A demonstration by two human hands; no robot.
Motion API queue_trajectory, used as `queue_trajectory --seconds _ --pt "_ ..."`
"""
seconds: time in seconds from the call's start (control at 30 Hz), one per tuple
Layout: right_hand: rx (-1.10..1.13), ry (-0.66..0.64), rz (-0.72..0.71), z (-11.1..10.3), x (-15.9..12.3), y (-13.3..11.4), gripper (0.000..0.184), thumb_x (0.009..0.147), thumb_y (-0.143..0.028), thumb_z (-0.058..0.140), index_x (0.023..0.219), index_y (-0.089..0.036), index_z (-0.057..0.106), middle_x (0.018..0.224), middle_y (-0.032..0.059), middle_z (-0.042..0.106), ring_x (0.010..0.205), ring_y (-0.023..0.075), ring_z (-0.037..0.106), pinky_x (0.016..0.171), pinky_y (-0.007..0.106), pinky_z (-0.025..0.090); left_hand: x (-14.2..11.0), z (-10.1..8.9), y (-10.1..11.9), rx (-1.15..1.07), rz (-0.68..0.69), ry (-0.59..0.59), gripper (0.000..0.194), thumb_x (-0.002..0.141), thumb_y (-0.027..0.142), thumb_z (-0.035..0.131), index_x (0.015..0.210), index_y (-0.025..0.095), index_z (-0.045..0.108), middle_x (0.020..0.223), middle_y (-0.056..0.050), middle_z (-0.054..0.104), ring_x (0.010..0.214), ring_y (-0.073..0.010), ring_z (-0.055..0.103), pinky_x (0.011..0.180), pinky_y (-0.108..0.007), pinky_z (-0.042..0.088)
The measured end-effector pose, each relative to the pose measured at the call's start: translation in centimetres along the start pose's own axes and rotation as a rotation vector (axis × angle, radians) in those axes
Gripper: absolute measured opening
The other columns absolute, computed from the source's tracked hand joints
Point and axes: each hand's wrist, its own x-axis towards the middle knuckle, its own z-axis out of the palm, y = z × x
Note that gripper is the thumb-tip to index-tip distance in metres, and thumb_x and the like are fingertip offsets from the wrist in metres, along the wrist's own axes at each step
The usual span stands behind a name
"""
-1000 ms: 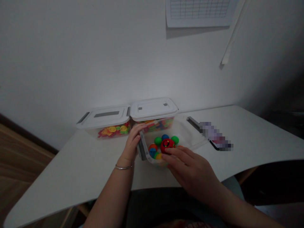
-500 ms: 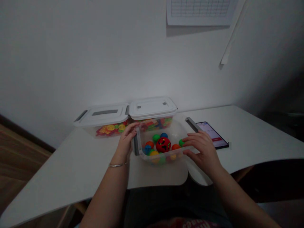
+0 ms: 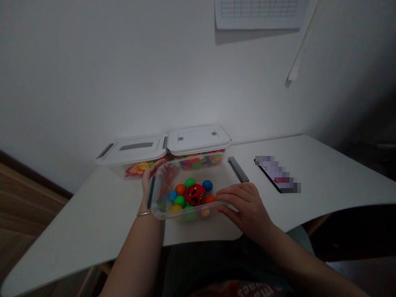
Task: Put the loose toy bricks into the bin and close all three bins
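Observation:
My left hand [image 3: 153, 177] grips the left end of a clear plastic box [image 3: 185, 215], its fingers showing through the wall beside a grey handle [image 3: 151, 192]. My right hand [image 3: 244, 206] holds the box's front right corner, fingers spread along the rim. Inside lie several glossy balls in green, blue, orange and yellow around a larger red ball with a black pattern [image 3: 195, 194]. A thin bracelet [image 3: 144, 213] circles my left wrist.
Behind the box stand two lidded plastic bins of colourful pieces [image 3: 131, 150] [image 3: 198, 140]. A grey bar [image 3: 238, 169] lies to the right, beyond it a pixelated phone [image 3: 276, 174]. The white table [image 3: 77, 218] ends in curved edges.
Both hands have carried the clear box to the left and towards me, turning it slightly. The balls have shifted inside, and the red ball now sits left of its earlier spot.

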Motion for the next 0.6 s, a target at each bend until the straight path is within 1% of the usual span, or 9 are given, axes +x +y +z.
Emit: queue_trajectory --seconds 0.1,0.2,0.27,0.37,0.43,0.47,0.53,0.57,0.6 --pt "0.01 -0.013 0.0 0.1 0.4 -0.5 0.013 0.091 -0.031 0.063 0.096 -0.024 0.072 0.095 0.0006 0.076 0.089 0.0145 0.067 0.079 0.031 0.045 0.2 -0.1 0.5 -0.042 -0.077 0.035 0.018 0.074 0.027 0.054 0.081 0.017 0.068 0.07 -0.003 0.071 0.07 -0.0182 0.069 0.078 -0.037 0.059" --pt "0.068 -0.017 -0.014 -0.7 1.0 -0.1 0.017 0.092 -0.03 0.059 0.102 -0.022 0.07 0.101 0.0037 0.075 0.093 0.0164 0.067 0.082 0.032 0.049 0.0 -0.1 0.8 -0.081 -0.078 0.031 0.019 0.075 0.027 0.051 0.08 0.018 0.068 0.071 -0.003 0.072 0.072 -0.0191 0.07 0.081 -0.039 0.058" --pt "0.098 0.013 -0.005 -1.5 1.8 0.8 0.019 0.092 -0.027 0.056 0.105 -0.021 0.069 0.105 0.0066 0.074 0.095 0.0181 0.067 0.084 0.034 0.051 -0.2 -0.1 0.8 -0.093 -0.062 0.04 0.022 0.074 0.027 0.051 0.082 0.019 0.069 0.074 -0.004 0.072 0.074 -0.0196 0.07 0.08 -0.039 0.058" --pt "0.045 0.123 0.097 -2.1 3.2 3.2 0.018 0.092 -0.024 0.054 0.099 -0.023 0.069 0.101 0.0063 0.074 0.097 0.0207 0.066 0.088 0.04 0.05 -0.2 -0.5 0.6 -0.089 -0.018 0.004 0.022 0.069 0.023 0.051 0.082 0.02 0.069 0.077 -0.002 0.072 0.078 -0.0195 0.07 0.082 -0.039 0.058" --pt "0.079 0.16 0.189 -1.6 4.1 5.5 0.02 0.092 -0.025 0.05 0.097 -0.024 0.07 0.1 0.0057 0.074 0.098 0.0212 0.066 0.089 0.042 0.05 -0.1 -0.9 0.5 -0.051 0.012 -0.05 0.021 0.07 0.022 0.05 0.08 0.021 0.068 0.077 -0.001 0.072 0.081 -0.0198 0.069 0.085 -0.04 0.056" --pt "0.105 0.169 0.254 -1.1 4.4 6.7 0.021 0.092 -0.025 0.049 0.096 -0.024 0.07 0.102 0.0059 0.074 0.099 0.0213 0.066 0.088 0.041 0.052 0.0 -1.0 0.5 -0.024 0.02 -0.07 0.021 0.07 0.022 0.05 0.079 0.021 0.068 0.076 -0.001 0.071 0.082 -0.0202 0.069 0.087 -0.04 0.056" --pt "0.114 0.13 0.347 0.1 4.8 9.3 0.026 0.088 -0.023 0.049 0.104 -0.024 0.069 0.112 0.0078 0.071 0.105 0.0226 0.064 0.083 0.041 0.054 0.0 -1.2 0.5 0.026 0.03 -0.075 0.02 0.071 0.023 0.05 0.08 0.021 0.067 0.076 -0.001 0.071 0.083 -0.0211 0.069 0.087 -0.041 0.055" --pt "0.074 0.109 0.347 0.8 5.0 10.5 0.03 0.086 -0.022 0.049 0.109 -0.023 0.068 0.117 0.0095 0.069 0.108 0.024 0.063 0.086 0.044 0.054 -0.1 -1.2 0.6 0.043 0.033 -0.069 0.019 0.07 0.024 0.051 0.08 0.021 0.067 0.077 -0.002 0.071 0.083 -0.0215 0.069 0.087 -0.042 0.056" --pt "0.009 0.081 0.333 1.4 5.0 11.6 0.036 0.083 -0.021 0.052 0.115 -0.022 0.067 0.122 0.0113 0.067 0.114 0.0263 0.061 0.093 0.049 0.05 -0.1 -1.2 0.7 0.053 0.038 -0.06 0.019 0.069 0.025 0.052 0.08 0.021 0.067 0.078 -0.002 0.071 0.082 -0.0217 0.069 0.086 -0.042 0.056"
